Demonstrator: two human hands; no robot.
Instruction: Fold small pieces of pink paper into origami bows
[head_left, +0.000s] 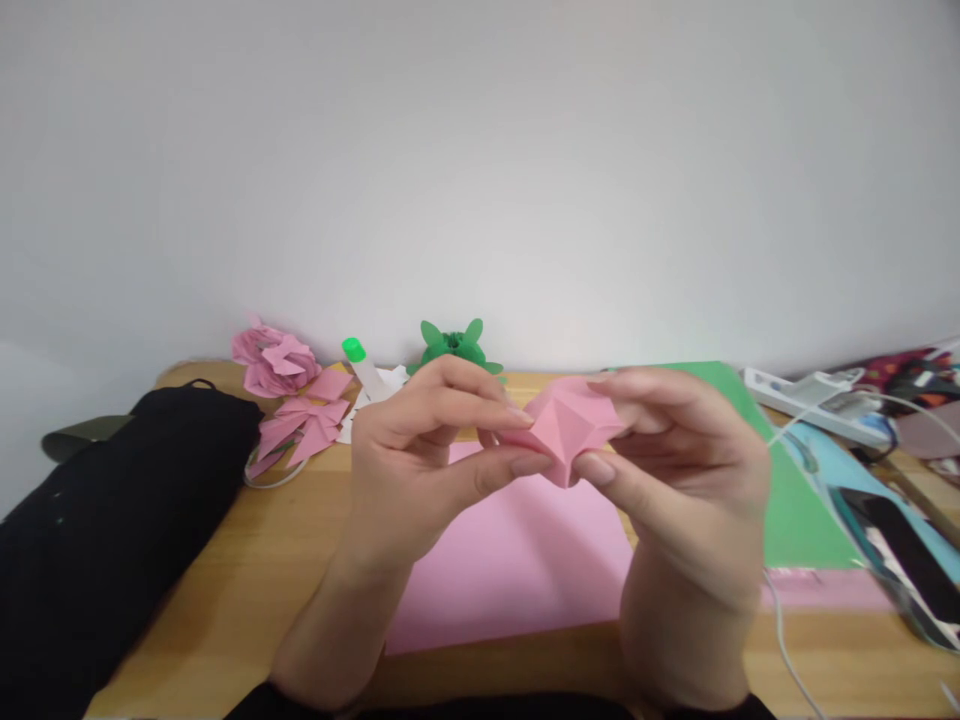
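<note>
Between my two hands is a small folded pink paper piece [562, 425], creased into ridges that meet at a point toward me. My left hand [427, 450] pinches its left edge between thumb and fingers. On the right side, my right hand [682, 460] grips it with the thumb at the lower tip and the fingers along the upper right. The piece is held up above a flat pink sheet [517, 570] lying on the wooden table [247, 590]. Its underside and back are hidden.
At the left back lie crumpled and cut pink papers [277, 360], a glue stick [362, 365] and a black cloth item [142, 500]. A green paper figure [452, 348] stands by the wall. To the right are green paper [795, 500], a power strip [817, 405] and a phone [911, 550].
</note>
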